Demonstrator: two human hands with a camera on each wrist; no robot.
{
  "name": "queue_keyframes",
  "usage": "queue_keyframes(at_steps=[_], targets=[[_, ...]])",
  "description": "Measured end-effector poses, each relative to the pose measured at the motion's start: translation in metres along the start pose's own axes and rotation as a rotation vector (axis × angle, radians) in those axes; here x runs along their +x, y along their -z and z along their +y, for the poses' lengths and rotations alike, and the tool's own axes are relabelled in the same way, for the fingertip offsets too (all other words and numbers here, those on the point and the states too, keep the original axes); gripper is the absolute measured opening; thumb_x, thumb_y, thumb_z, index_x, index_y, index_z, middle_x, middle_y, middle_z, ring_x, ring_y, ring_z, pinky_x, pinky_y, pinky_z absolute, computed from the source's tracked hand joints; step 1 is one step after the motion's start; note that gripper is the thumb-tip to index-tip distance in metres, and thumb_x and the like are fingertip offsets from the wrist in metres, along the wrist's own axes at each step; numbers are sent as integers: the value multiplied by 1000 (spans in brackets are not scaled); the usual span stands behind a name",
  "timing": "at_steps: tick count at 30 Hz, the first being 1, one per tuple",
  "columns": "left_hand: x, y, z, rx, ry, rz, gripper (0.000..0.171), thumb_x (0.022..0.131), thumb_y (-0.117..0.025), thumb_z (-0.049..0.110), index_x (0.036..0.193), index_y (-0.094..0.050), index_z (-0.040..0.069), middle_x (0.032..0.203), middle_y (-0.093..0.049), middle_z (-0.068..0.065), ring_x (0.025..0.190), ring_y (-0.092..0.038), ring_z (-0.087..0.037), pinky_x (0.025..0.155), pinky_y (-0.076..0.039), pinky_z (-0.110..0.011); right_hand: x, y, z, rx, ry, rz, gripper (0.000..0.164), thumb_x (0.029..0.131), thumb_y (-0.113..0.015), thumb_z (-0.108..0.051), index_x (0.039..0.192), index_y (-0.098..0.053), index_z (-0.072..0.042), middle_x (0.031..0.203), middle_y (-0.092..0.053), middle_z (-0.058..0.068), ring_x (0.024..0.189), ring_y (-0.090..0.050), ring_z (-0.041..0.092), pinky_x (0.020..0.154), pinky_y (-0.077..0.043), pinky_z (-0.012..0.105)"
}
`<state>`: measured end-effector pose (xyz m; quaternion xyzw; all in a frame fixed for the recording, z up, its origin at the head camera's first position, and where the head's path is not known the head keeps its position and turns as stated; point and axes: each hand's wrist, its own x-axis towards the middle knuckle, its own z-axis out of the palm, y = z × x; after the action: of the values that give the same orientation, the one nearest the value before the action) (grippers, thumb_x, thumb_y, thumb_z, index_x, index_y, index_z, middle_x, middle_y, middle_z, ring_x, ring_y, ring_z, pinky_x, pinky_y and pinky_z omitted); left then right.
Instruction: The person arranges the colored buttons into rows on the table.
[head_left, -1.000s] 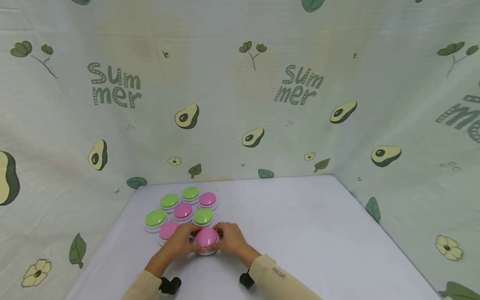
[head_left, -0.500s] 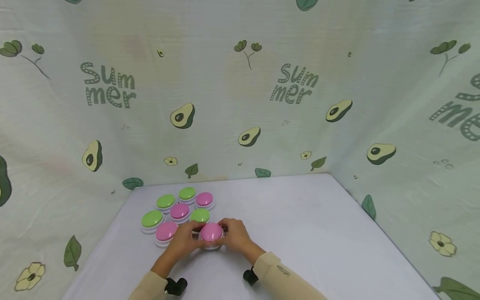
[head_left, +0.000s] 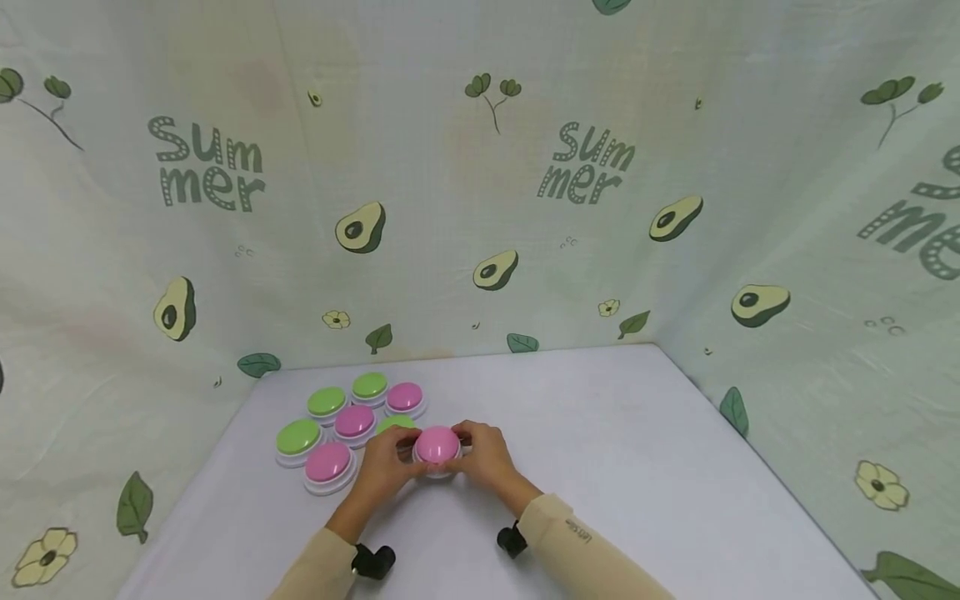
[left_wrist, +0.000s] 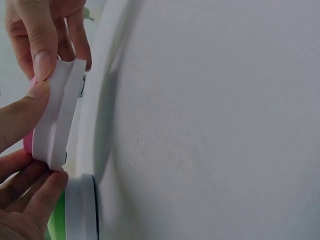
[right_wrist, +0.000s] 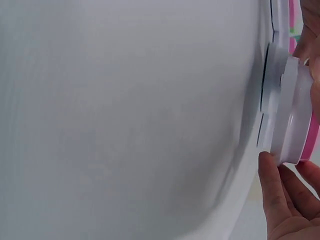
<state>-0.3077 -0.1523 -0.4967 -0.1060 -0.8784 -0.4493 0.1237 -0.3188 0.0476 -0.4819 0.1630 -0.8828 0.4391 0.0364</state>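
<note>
A round pink push button (head_left: 437, 445) on a white base is held between both hands. My left hand (head_left: 386, 462) grips its left side, and my right hand (head_left: 487, 457) grips its right side. In the left wrist view, both thumbs are at the near side of the white base (left_wrist: 57, 115), with other fingers around its ends. The base stands tilted off the white table surface (left_wrist: 210, 125) in that view. Just behind the left hand is a green push button (head_left: 395, 423), partly hidden by that hand.
Several more push buttons stand grouped at the left of the white table (head_left: 600, 450), among them a pink one (head_left: 327, 462) at the front and a green one (head_left: 297, 436) beside it. A printed curtain (head_left: 427, 167) rises behind the table and along its right side.
Both hands have moved right and farther up in the head view, carrying the pink push button away from the group. The grouped push buttons keep their arrangement; the head view has shifted slightly.
</note>
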Motion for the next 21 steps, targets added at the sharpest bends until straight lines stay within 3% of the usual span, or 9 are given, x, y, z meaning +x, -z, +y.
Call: queue_keyframes(at_steps=[12, 21], targets=[[23, -20, 5, -37, 11, 48, 58, 75, -95, 5, 126, -70, -6, 121, -69, -19, 117, -68, -37, 95, -61, -39, 14, 12, 11, 22, -3, 97, 53, 77, -95, -12, 122, -72, 3, 117, -76, 16, 109, -72, 32, 92, -63, 45], [43, -40, 10, -72, 34, 39, 55, 79, -92, 2, 128, -70, -6, 122, -71, -20, 120, -67, -38, 97, -60, -41, 26, 24, 26, 35, -29, 152, 52, 77, -93, -3, 123, -71, 7, 120, -75, 22, 113, -73, 35, 93, -63, 42]])
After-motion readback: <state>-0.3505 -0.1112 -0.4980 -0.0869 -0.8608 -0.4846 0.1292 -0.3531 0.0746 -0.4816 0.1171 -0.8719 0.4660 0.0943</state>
